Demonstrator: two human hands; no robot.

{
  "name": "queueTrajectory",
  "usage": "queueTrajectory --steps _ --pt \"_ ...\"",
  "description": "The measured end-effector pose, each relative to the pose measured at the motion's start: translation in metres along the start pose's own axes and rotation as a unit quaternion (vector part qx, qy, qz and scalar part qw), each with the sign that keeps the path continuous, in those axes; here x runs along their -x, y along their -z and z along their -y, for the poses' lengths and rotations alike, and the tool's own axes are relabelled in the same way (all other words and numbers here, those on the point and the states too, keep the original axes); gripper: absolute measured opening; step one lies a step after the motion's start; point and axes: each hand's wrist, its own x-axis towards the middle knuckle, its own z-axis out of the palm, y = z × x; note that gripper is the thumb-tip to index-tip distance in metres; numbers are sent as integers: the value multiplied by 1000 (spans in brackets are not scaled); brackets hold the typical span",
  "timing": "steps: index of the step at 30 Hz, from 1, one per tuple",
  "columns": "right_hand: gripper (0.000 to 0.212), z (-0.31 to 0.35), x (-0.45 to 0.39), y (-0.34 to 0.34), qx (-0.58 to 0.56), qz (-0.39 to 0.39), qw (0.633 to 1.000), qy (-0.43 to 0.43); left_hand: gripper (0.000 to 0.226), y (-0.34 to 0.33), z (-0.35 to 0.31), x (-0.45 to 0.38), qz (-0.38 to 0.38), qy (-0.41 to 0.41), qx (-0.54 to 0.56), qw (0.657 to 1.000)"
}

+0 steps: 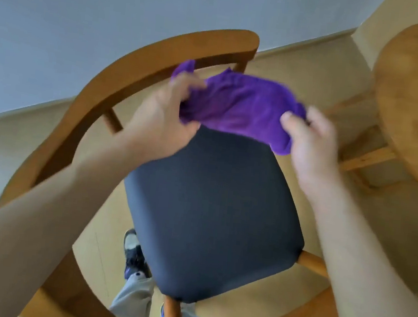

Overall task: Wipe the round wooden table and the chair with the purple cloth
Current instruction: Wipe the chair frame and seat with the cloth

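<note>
The purple cloth hangs in the air, stretched between both hands above the far part of the chair seat. The left hand grips the cloth's left end, fingers curled into the bunched fabric, with a small tuft of purple sticking out beyond its knuckles toward the chair's curved wooden backrest. The right hand pinches the cloth's right end between thumb and closed fingers; a fold of fabric droops just under its thumb. Between the two hands the cloth sags in a loose, rumpled band and does not seem to touch the seat, though motion blur makes this hard to judge.

Below both wrists lies the dark upholstered seat cushion, with nothing resting on it. The wooden backrest arcs round from beyond the left hand down past the left forearm. To the right of the right hand, well apart from the cloth, stands the round wooden table. Beneath the left forearm, a shoe and a grey trouser leg show on the pale floor.
</note>
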Motion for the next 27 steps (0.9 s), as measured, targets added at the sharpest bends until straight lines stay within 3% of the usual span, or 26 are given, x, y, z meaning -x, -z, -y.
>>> queueTrajectory --steps 2,4,7,9,11,13,16,18,20,23,27 --pt "21 -51 16 -17 103 59 991 -68 56 -34 33 21 104 91 -72 988" --pt "28 -95 39 -32 229 159 951 -134 56 -64 61 50 257 160 -189 934" --pt "27 -137 74 -44 314 328 866 -209 55 -99 75 97 432 123 -324 833" --pt "20 -139 82 -46 330 374 840 -217 55 -111 73 117 469 110 -331 811" --pt "23 -123 74 -45 318 372 847 -207 52 -111 66 118 476 156 -237 832" --pt "29 -97 56 -41 273 361 871 -189 46 -101 56 101 435 233 -76 866" --pt "24 -56 25 -33 183 293 926 -156 40 -75 55 64 263 274 27 925" --pt "19 -42 7 -36 130 233 954 -135 43 -60 63 42 220 228 -35 948" --pt "38 -45 -4 -46 179 198 958 -102 54 -55 75 27 250 177 -126 944" --pt "86 -69 -6 -73 354 197 911 -79 72 -58 98 10 290 174 -175 925" --pt "114 -116 6 -133 435 169 873 -144 79 -60 136 -9 284 230 -214 906"
